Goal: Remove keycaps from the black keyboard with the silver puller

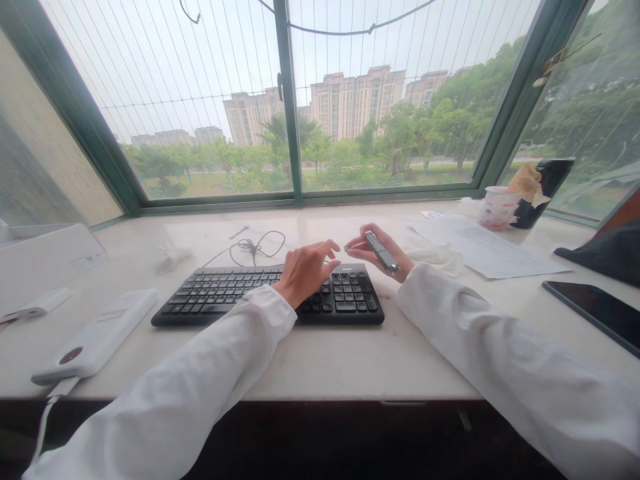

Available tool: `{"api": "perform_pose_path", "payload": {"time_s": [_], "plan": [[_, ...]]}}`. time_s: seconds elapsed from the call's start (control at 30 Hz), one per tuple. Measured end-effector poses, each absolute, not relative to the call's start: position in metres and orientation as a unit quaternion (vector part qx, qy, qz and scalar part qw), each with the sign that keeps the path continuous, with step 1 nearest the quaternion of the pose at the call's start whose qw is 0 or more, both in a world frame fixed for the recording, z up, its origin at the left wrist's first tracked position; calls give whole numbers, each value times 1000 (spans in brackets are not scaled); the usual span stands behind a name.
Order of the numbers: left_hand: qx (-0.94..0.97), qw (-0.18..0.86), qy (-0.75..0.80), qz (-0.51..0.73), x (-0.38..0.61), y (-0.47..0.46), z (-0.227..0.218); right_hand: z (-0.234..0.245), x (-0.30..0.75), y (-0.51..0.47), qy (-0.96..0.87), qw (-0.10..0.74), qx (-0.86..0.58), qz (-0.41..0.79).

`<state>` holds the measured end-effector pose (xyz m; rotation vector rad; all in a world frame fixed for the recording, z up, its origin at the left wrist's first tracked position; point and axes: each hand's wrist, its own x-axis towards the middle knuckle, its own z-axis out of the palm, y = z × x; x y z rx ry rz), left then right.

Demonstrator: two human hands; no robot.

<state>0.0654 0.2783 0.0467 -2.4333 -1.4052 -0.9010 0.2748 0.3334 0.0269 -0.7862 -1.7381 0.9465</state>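
A black keyboard [220, 293] lies on the pale stone ledge [325, 360] in front of me. My left hand [306, 270] hovers over its right part, fingers curled and slightly apart, holding nothing I can see. My right hand [384, 252] is just beyond the keyboard's right end, fingers closed around a slim dark and silver tool [381, 252] that lies across the palm. The fingertips of both hands nearly meet above the number keys.
A white power bank [95, 340] and a small white adapter [43, 303] lie at left, a thin cable [255, 248] behind the keyboard. Papers [487, 250], crumpled tissue [435, 257], a cup [500, 207] and a dark phone [595, 310] sit at right. Windows close the far edge.
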Motion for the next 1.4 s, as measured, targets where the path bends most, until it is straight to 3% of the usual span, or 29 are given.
{"api": "perform_pose_path", "payload": {"time_s": [0.3, 0.53, 0.9, 1.4], "plan": [[-834, 130, -495, -205, 66, 279, 47, 12, 315, 371, -717, 408, -506, 252], [-840, 143, -489, -184, 62, 279, 46, 9, 311, 405, -692, 378, -576, 216], [-845, 137, -481, -189, 60, 279, 47, 3, 284, 422, -697, 400, -537, 259], [-848, 144, -471, -196, 59, 281, 46, 1, 298, 454, -719, 350, -540, 264]]}}
